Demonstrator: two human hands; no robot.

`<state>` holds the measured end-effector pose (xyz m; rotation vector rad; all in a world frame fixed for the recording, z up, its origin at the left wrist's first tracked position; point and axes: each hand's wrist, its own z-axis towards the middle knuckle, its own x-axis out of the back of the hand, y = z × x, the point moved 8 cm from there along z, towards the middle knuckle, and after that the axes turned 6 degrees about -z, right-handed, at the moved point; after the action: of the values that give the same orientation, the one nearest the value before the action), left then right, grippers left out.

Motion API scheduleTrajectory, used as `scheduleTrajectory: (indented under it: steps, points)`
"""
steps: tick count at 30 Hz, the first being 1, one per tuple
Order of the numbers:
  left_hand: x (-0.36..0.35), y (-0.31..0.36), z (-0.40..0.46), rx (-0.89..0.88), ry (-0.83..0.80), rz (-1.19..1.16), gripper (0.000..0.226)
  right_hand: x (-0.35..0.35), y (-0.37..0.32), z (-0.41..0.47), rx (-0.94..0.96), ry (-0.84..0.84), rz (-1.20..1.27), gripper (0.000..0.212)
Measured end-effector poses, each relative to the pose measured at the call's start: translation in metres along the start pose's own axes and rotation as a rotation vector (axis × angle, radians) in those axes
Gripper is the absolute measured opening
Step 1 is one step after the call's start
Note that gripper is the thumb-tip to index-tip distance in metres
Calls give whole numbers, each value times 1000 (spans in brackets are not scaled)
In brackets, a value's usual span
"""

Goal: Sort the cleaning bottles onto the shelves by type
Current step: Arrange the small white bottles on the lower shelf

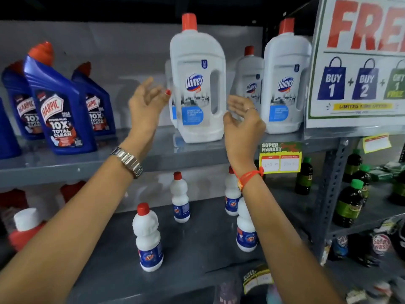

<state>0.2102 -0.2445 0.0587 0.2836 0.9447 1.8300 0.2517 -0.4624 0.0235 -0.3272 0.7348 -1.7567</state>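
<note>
A large white Domex bottle (197, 84) with a red cap stands upright on the upper grey shelf (153, 150). My left hand (146, 104) is open just left of it, fingers spread, not touching. My right hand (242, 119) is open just right of it, holding nothing. More Domex bottles (285, 80) stand to the right and behind. Blue Harpic bottles (59, 102) fill the shelf's left part. Small white bottles (149, 238) with red caps and blue labels stand spread over the lower shelf (197, 249).
A "FREE" offer poster (359, 62) hangs at the upper right. A price tag (280, 157) is clipped to the upper shelf's edge. Dark bottles with green caps (348, 205) fill the neighbouring rack on the right. Red bottles (24, 229) sit at the lower left.
</note>
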Motion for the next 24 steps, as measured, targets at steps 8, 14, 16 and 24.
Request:
scheduleTrajectory:
  steps: [8, 14, 16, 24]
  points:
    - [81, -22, -135, -133, 130, 16, 13, -9, 45, -138, -119, -155, 146, 28]
    - [162, -147, -184, 164, 253, 235, 19, -64, 134, -260, -414, -607, -28, 43]
    - [175, -187, -189, 319, 170, 287, 35, -82, 154, -289, -453, -745, -146, 57]
    - [172, -256, -197, 622, -23, 318, 61, -119, 186, -353, -575, -963, -314, 57]
